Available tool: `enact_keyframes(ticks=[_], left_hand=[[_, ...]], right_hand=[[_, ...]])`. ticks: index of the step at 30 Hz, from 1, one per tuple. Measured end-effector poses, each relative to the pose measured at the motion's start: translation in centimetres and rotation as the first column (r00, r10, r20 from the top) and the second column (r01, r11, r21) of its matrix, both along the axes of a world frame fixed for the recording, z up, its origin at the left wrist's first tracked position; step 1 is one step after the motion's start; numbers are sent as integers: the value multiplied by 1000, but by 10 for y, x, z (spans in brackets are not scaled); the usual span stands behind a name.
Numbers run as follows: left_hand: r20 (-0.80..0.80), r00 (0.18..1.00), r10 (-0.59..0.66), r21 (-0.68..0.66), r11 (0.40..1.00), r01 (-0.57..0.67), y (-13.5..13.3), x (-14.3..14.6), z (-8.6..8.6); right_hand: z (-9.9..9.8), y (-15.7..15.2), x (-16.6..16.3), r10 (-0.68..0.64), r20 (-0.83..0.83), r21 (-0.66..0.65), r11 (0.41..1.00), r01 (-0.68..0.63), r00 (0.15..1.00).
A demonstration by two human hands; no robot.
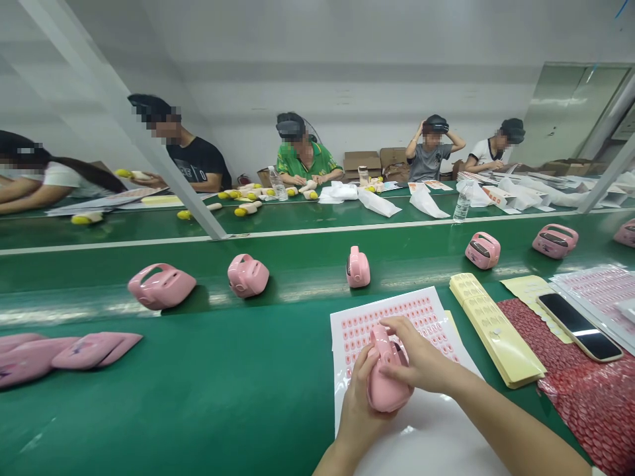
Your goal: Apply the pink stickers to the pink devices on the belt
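A small pink plastic device with a rounded body and a carry handle is between my two hands, tilted over a white sticker sheet. My left hand wraps its left side, with the thumb near the handle. My right hand grips its right side and upper part, fingers curled by the handle. Part of the device's dark front panel shows under my right fingers; the rest is hidden. Below lies the sticker sheet, printed with rows of small pinkish-red oval stickers.
Similar pink devices stand along the green belt. Pink pieces lie left. To the right are yellow backing sheets, a phone and red bubble wrap. A slanted post rises at left. Several people work opposite.
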State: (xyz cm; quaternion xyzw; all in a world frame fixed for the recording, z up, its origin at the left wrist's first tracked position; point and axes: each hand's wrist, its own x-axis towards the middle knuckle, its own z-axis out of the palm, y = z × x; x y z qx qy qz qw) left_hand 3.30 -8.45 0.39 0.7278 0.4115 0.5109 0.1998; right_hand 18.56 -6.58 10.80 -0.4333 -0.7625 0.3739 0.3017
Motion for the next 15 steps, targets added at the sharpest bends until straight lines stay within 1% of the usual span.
enact_keyframes(ticks=[3,4,6,8,9,10,11,12,13,14,15], left_hand=[[-23,999,-40,18,999,40,-2,0,7],[-31,998,-57,21,998,57,-2,-1,9],[-46,995,-90,26,995,92,-2,-2,10],[-27,993,-118,31,992,119,-3,-2,9],[10,990,-139,27,990,138,-4,-2,9],[75,985,-158,6,987,158,-5,-2,10],[168,969,-181,-38,981,190,-7,-2,11],[279,939,-204,-104,965,241,-10,-1,13],[393,893,-217,-181,935,306,-12,-1,15],[488,848,-209,-255,895,367,-14,-1,17],[547,817,-182,-317,858,404,-15,0,19]], right_hand=[[-11,4,-9,-43,-130,-78,996,33,991],[-15,5,-12,-76,-165,-102,993,59,983],[-21,10,-14,-155,-216,-161,979,121,964],[-26,17,-12,-192,-250,-183,972,149,949],[-28,22,-10,-172,-257,-177,976,129,951],[-29,26,-6,-121,-249,-174,982,78,961],[-30,31,-1,-48,-227,-189,982,5,973],[-30,34,5,32,-195,-229,970,-78,980],[-30,37,11,103,-163,-286,947,-147,981],[-28,40,18,143,-135,-348,920,-182,980],[-25,41,25,138,-112,-399,901,-172,984]])
